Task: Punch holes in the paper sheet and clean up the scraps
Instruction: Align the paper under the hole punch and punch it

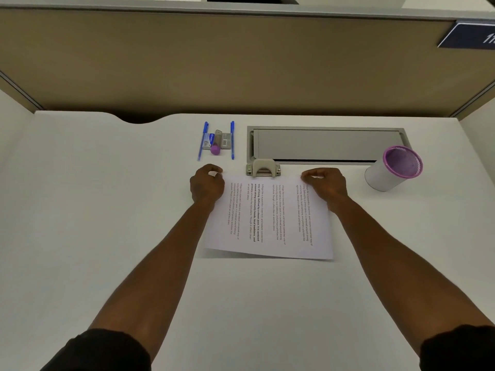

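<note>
A printed white paper sheet (267,218) lies turned sideways on the white desk, its near edge lifted slightly. Its far edge sits in the mouth of a beige hole punch (263,167) standing just beyond it. My left hand (206,184) pinches the sheet's far left corner. At the far right corner my right hand (325,184) grips the sheet in the same way. No scraps are visible on the desk.
Two blue pens (202,140), a purple-capped glue stick (216,145) and small staple boxes (226,140) lie behind the left hand. A grey cable hatch (326,144) is set into the desk (93,196). A white cup with a purple mesh rim (392,168) stands at right.
</note>
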{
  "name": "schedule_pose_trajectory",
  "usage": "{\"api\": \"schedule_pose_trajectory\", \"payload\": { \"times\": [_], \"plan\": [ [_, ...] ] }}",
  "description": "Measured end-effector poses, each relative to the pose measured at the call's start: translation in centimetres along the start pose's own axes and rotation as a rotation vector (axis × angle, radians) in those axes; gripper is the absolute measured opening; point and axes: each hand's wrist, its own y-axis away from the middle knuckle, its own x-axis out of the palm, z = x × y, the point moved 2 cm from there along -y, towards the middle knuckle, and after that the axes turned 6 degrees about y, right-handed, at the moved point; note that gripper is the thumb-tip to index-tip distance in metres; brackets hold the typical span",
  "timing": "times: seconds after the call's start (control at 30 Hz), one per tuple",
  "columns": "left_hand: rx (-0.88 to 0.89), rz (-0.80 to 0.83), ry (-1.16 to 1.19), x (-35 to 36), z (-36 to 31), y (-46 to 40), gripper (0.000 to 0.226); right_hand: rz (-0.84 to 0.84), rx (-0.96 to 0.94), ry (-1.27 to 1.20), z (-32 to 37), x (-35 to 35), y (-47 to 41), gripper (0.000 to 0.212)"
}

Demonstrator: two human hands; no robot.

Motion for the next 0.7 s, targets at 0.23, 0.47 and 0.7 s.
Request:
{"api": "schedule_pose_trajectory", "payload": {
  "times": [0.23,0.47,0.7],
  "plan": [
    [-0.029,0.023,0.035,-0.1,0.1,-0.6,0.018,0.074,0.007,-0.046,0.3,0.0,-0.8,0.01],
    [-0.035,0.028,0.025,-0.2,-0.2,-1.2,0.018,0.128,0.04,-0.081,0.7,-0.2,-1.7,0.009],
    [0.078,0.019,-0.021,-0.1,-0.2,-0.9,0.023,0.099,-0.004,-0.013,0.9,0.1,-2.2,0.006]
  ]
}}
